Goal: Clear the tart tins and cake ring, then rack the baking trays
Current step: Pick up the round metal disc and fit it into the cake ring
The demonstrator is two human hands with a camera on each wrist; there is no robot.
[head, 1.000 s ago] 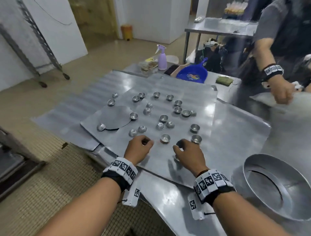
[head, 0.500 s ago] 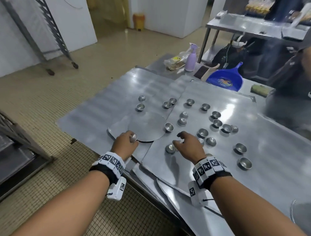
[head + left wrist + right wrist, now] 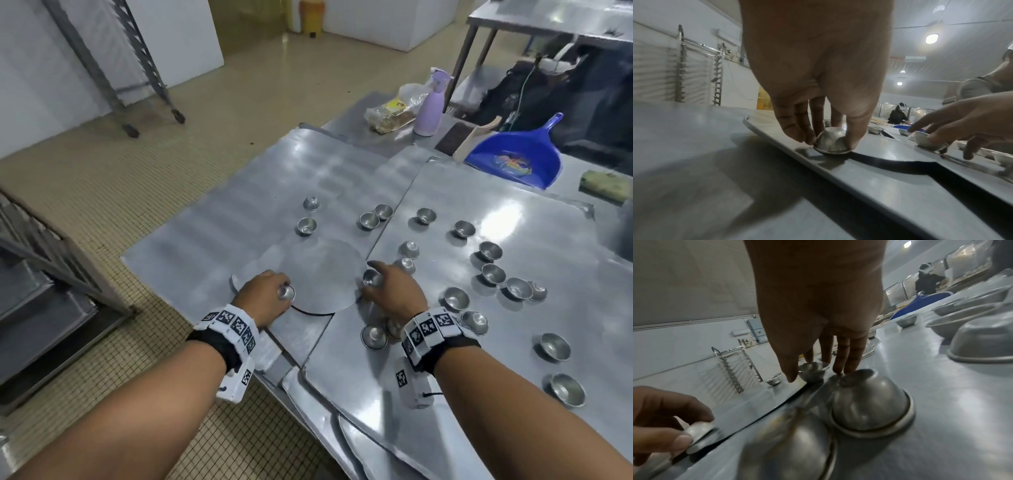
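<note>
Left hand (image 3: 265,296) now pinches an upturned tart tin (image 3: 831,142) between curled fingers (image 3: 795,129) at the near edge of the round plate (image 3: 318,270), centre-left of frame; half a second ago it was only closing on it. Right hand (image 3: 394,291) has moved off the near tin and closed thumb and fingers round an upright tin (image 3: 813,371) at the tray (image 3: 445,377) edge. Collection is barely begun: many tins lie scattered over the bench (image 3: 212,246), and the cake ring is now out of view.

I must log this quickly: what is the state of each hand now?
Left hand: pinches an upturned tart tin on the round disc.
Right hand: fingers round an upright tart tin.
</note>
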